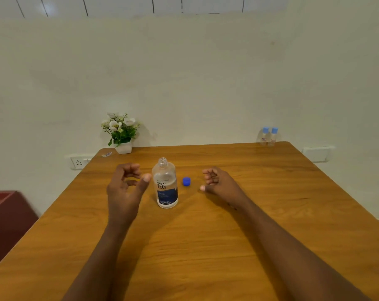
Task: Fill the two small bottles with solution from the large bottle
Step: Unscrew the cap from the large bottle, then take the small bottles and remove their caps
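The large clear bottle (165, 184) with a dark blue label stands upright and uncapped in the middle of the wooden table (206, 246). Its blue cap (186, 181) lies on the table just to its right. My left hand (125, 185) hovers just left of the bottle, fingers curled and apart, holding nothing and not touching it. My right hand (219, 181) rests to the right of the cap, fingers loosely curled, empty. Two small clear bottles (269, 136) with light blue caps stand side by side at the far right corner of the table.
A white pot of artificial flowers (121, 132) stands at the far left corner, with a small scrap (107, 154) beside it. A wall runs close behind the table. A dark red seat (8, 216) sits to the left of the table.
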